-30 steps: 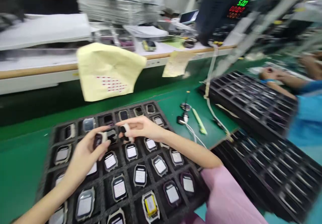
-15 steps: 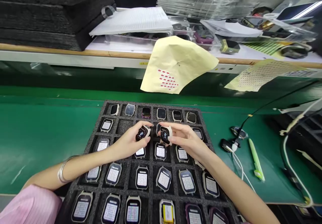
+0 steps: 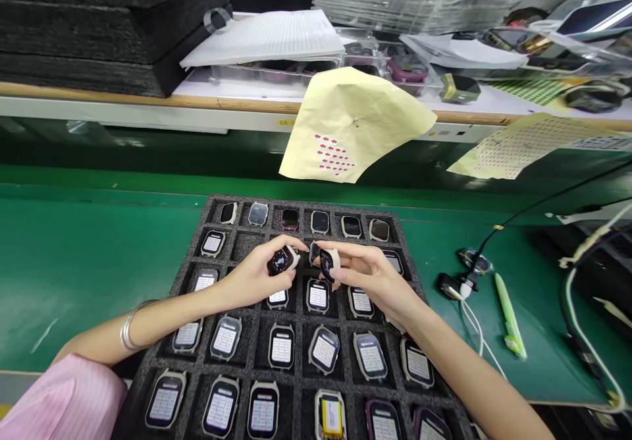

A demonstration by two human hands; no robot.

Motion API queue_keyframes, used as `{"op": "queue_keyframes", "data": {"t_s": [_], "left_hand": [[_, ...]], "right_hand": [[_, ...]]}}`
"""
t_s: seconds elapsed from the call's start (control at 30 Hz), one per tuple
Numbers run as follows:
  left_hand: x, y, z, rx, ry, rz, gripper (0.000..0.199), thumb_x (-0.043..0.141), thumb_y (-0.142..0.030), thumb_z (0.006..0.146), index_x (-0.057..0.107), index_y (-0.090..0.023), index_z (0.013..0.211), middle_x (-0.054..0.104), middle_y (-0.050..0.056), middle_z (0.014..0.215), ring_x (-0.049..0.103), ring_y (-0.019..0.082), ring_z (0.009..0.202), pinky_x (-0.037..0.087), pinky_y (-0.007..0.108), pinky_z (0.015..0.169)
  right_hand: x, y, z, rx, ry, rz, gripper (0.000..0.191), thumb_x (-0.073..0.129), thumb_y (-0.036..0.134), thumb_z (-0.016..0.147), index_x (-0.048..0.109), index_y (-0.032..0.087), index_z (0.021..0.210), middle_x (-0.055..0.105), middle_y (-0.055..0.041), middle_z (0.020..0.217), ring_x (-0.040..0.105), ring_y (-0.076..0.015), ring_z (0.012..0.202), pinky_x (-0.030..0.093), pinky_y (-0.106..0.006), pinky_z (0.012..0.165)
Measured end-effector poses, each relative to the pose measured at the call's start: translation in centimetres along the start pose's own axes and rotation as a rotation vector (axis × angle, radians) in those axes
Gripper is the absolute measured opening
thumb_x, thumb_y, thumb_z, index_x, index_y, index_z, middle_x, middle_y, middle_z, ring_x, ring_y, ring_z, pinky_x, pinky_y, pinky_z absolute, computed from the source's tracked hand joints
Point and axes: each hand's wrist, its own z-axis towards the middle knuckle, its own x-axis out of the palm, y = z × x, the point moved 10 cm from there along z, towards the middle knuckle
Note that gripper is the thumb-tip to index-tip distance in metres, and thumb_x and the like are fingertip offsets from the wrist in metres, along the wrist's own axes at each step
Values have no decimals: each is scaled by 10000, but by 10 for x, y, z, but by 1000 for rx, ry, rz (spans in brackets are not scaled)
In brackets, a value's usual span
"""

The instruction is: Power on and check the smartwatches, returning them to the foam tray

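My left hand (image 3: 264,267) is closed around a watch case without a strap (image 3: 281,260), its dark screen lit with a small picture. Between the fingers of my right hand (image 3: 368,267) is a second watch case (image 3: 327,265), pale at the side and tilted on edge. Both are held above a black foam tray (image 3: 247,247) with square compartments. Several strapless watches lie in it, many with white tables on their screens, such as this watch (image 3: 281,346). Near the front, one case shows a yellow-edged battery (image 3: 332,417). My hands and forearms hide some compartments.
The tray rests on a green bench (image 3: 89,255). To the right are a light green tool (image 3: 510,317), white cables (image 3: 474,325) and a small black device (image 3: 448,285). Behind, a shelf carries black foam blocks (image 3: 74,38) and papers (image 3: 276,38); a yellow sheet (image 3: 360,124) hangs down. A person sits beyond.
The watch in my right hand has turned more edge-on. My left hand still holds its watch in nearly the same place. The whole view has shifted slightly.
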Motion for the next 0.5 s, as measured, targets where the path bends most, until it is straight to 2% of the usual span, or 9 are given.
{"op": "queue_keyframes", "data": {"t_s": [0.27,0.5], "left_hand": [[-3,10,3,-5,-23,-36,442,565,-154,831,492,-192,1265,631,63,1095,588,216,1014,454,339,887],[-4,13,4,-29,-26,6,378,539,-120,805,527,-185,1177,639,42,1049,592,191,939,441,318,875]], "right_hand": [[3,2,0,-3,-23,-6,351,726,176,813,702,265,1151,702,-10,930,594,-123,786,501,-204,670],[-3,0,-1,3,-76,-62,357,729,177,801,704,243,1151,696,-30,906,587,-138,765,504,-217,631]]}}
